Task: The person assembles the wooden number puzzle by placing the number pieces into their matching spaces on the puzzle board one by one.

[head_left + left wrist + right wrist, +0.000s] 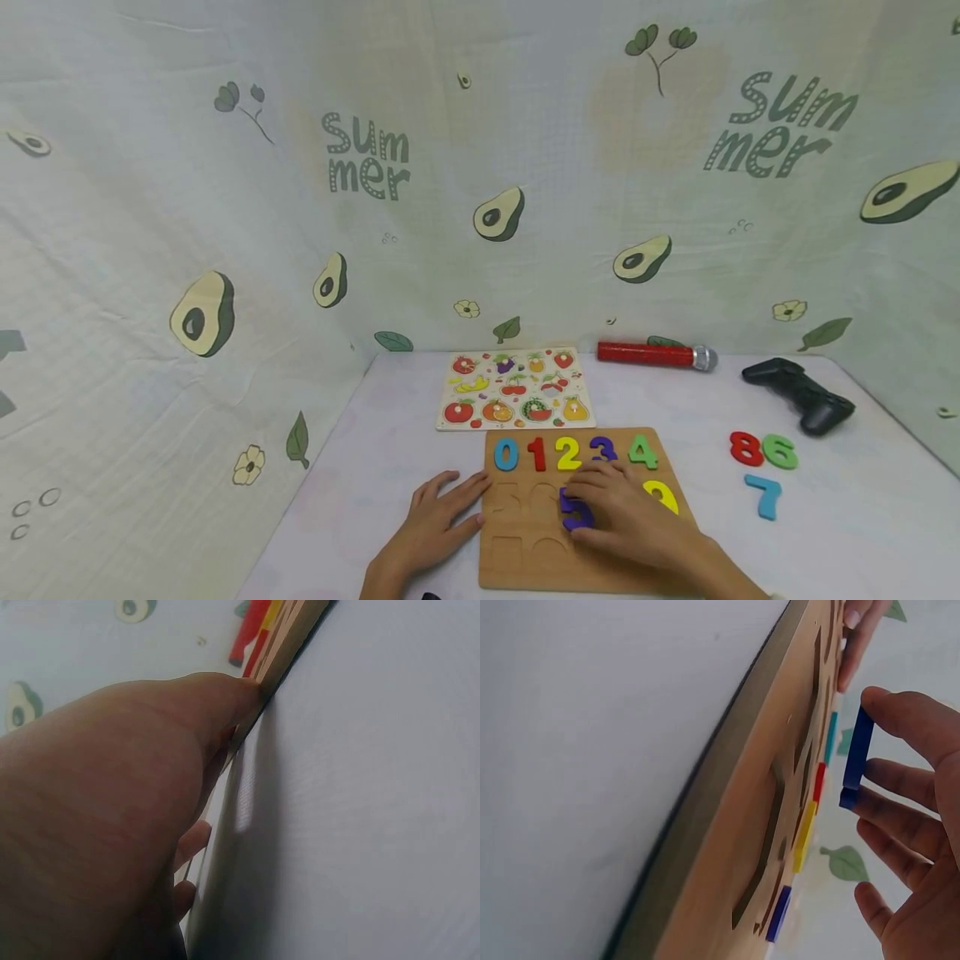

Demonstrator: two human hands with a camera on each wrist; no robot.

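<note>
Right hand (621, 510) pinches 5 (576, 507), raised over board (528, 577), long axis near-to-far, right of middle row's leftmost slot (506, 500); left hand (438, 523), fingers spread, at board's left edge.

The five (857, 754) I pinch looks smooth and matt, the board (540, 574) smooth wood, the far backdrop (555, 287) wrinkled cloth.

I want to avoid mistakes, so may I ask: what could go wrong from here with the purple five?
The right hand pinches the purple five above the board, so it might slip. Several hollows in the board are empty, so it may land in a wrong one. The left hand touches only the left edge, so the board could turn if pushed.
</note>
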